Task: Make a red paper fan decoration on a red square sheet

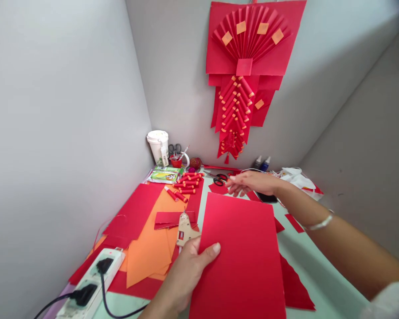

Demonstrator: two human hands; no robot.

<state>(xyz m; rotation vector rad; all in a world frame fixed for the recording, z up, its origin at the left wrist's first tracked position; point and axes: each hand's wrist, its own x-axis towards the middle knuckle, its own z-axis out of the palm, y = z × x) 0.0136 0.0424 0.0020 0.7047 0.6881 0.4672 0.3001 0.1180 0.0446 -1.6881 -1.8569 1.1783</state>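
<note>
left hand [193, 268]: pinching red sheet [244, 261], thumb on top; sheet extends rightward from it | right hand [252, 181]: fingers loosely extended, near sheet's far edge | glue gun [185, 228]: just beyond left hand | handling: likely light, stiffish, easily creased; best held by 2 opposite edges

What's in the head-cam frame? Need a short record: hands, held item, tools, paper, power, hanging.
left hand: gripping a red card, thumb on its face
right hand: open, at the card's far edge, contact unclear; no item visible in it
tools: glue gun just beyond left hand; black-handled scissors near right fingertips
paper: orange sheets; pile of red rolls
power: strip, two black plugs in
hanging: red fan decoration
</note>
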